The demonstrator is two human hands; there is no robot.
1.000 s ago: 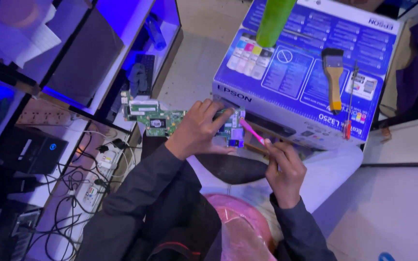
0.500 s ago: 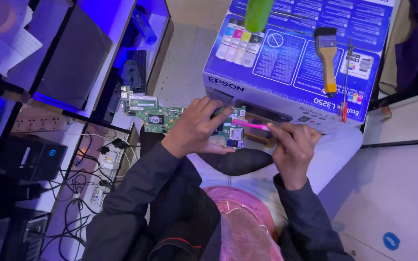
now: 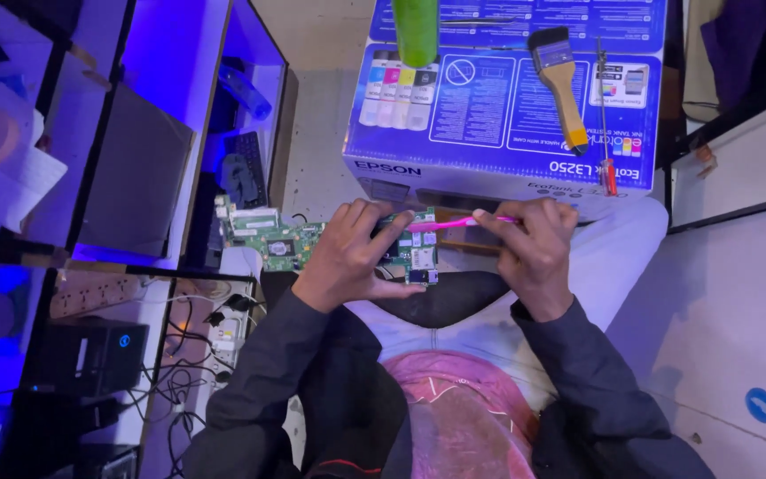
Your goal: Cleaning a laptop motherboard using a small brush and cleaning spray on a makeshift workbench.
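My left hand (image 3: 352, 255) grips a green circuit board (image 3: 281, 241) that rests across my lap, fingers curled over its right part. My right hand (image 3: 534, 244) holds a thin pink brush (image 3: 454, 223) level, its tip lying on the board's right end near my left fingers. Both sleeves are dark. A dark cloth (image 3: 441, 297) lies on my lap under the board.
A large blue printer box (image 3: 507, 115) stands just beyond my hands, with a green bottle (image 3: 416, 31), a paintbrush (image 3: 562, 80) and a red-handled screwdriver (image 3: 607, 133) on top. Shelves with a keyboard (image 3: 246, 164) are at left; a power strip (image 3: 90, 294) and cables lie below.
My right hand has risen and brought the pink brush level onto the board's right end. The view has shifted closer over the box.
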